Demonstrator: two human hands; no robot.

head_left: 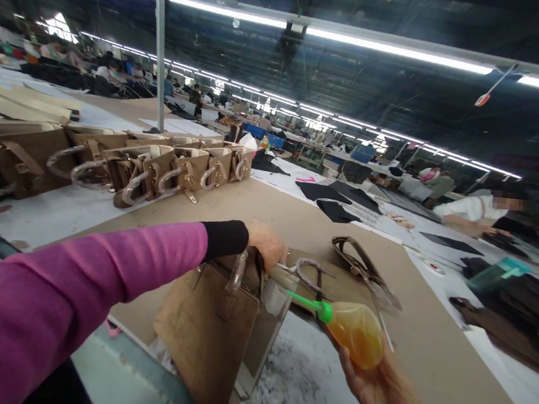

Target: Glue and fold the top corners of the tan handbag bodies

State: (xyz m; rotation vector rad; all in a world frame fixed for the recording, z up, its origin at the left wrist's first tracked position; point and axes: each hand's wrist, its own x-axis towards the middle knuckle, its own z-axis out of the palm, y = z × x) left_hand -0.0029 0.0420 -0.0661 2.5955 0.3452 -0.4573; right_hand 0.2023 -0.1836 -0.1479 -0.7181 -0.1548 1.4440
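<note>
Far L, a row of tan bags (155,172) is cut off by the frame edge; curved handles are wrapped in clear, shiny plastic. Next, a purple sleeve (100,274) w/ black cuff (225,240) is seen, likewise cropped. L hand (266,245) is placed at the top of the brown bag (209,333), fingertips hidden, so whether anything's pinched can't be told. Bag itself, front & center: matte, boxy, tilted, bottom cropped; its handle (238,272) is plastic-wrapped too. A pale panel (273,298) is shown along its R side. Just R, a clear, rounded bottle (356,334) w/ amber liquid & thin green nozzle (321,308) is held by R hand (371,383), fingers curled round its underside, partly hidden; nozzle tip's pointed at the panel, contact unclear. Farther R, a co-worker (476,209) is seen, hands hard to make out.
</note>
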